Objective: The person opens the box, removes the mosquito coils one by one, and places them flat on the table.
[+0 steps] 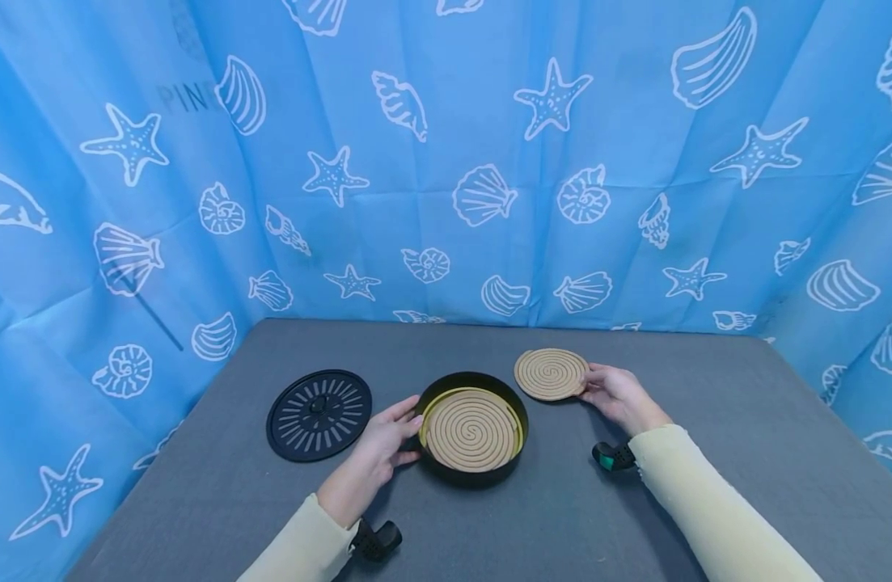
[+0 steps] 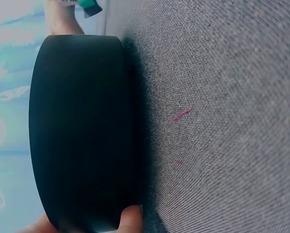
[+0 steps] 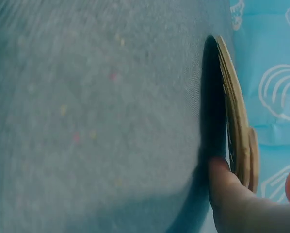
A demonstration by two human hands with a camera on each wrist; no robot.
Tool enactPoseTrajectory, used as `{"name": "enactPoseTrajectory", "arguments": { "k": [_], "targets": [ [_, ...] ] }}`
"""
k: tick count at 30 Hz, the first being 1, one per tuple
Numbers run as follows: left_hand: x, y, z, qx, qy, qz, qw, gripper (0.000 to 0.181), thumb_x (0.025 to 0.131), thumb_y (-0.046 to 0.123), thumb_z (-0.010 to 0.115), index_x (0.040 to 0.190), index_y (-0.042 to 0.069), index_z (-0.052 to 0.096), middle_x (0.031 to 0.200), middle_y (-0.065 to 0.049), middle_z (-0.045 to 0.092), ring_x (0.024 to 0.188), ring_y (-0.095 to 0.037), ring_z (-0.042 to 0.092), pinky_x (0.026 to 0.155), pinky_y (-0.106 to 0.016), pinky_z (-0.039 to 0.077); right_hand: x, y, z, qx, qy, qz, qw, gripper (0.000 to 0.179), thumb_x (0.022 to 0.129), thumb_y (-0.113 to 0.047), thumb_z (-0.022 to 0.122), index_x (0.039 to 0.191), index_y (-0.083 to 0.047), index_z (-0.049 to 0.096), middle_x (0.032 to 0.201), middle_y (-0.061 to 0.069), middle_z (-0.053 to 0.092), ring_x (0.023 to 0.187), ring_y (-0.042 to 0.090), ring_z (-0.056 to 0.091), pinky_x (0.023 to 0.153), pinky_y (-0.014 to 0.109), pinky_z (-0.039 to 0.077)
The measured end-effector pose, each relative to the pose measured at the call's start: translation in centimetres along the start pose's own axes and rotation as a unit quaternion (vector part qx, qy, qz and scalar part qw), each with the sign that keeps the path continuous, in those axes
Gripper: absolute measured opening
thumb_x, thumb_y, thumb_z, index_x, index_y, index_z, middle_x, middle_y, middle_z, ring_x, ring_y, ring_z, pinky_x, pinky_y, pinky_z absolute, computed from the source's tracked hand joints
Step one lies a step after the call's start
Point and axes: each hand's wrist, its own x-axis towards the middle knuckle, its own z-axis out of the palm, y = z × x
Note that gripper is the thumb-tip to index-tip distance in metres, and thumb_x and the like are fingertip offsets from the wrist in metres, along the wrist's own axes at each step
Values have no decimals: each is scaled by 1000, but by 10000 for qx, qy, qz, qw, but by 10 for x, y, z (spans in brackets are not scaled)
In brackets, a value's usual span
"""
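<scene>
My left hand (image 1: 381, 444) grips the left side of a round black dish (image 1: 466, 478), thumb near the rim and fingers low on the wall. Inside the dish lies a tan spiral mosquito coil (image 1: 471, 430), with a yellow ring (image 1: 521, 440) showing around it. The left wrist view shows the dish's dark side wall (image 2: 82, 126) with fingertips at its lower end. At the dish's far right, my right hand (image 1: 619, 394) pinches the right edge of another tan mosquito coil (image 1: 551, 373). Seen edge-on in the right wrist view, this coil (image 3: 236, 107) looks layered and casts a shadow on the table.
A round black lid (image 1: 319, 415) with radiating slots and a central knob lies left of the dish. Grey cloth (image 1: 547, 517) covers the table. Blue curtain (image 1: 446, 202) with white shell and starfish prints hangs behind and along both sides.
</scene>
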Motion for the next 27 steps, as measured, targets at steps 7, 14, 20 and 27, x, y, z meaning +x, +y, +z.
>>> {"name": "enactPoseTrajectory", "arguments": {
  "k": [7,14,20,27],
  "targets": [
    [-1,0,0,-99,-46,13,9999,46,101,8,48,147,6,41,150,-19,38,136,-39,36,99,-63,37,-8,-7,-7,-108,-54,-1,9999,63,101,1,25,149,1,-17,157,23,-14,145,31,-4,116,45,8],
    [-1,1,1,-49,12,31,10000,46,101,8,48,147,6,41,149,-20,39,135,-40,37,98,-62,38,-17,-10,-12,-115,-159,-53,9998,61,102,1,22,149,0,-18,158,22,-14,145,33,-5,116,46,6],
    [1,2,1,4,86,-6,10000,45,101,8,49,146,7,42,149,-19,39,135,-40,38,97,-61,40,-28,-12,-13,-112,-407,-86,9991,59,103,-1,17,149,-1,-19,158,21,-15,145,33,-4,116,45,7],
    [0,1,-1,38,-18,-24,10000,46,102,9,47,147,7,40,150,-19,38,134,-39,39,98,-61,39,-41,-11,0,-256,-898,-253,9953,59,105,-4,23,149,2,-17,158,25,-9,146,33,10,115,45,13]
  ]
}}
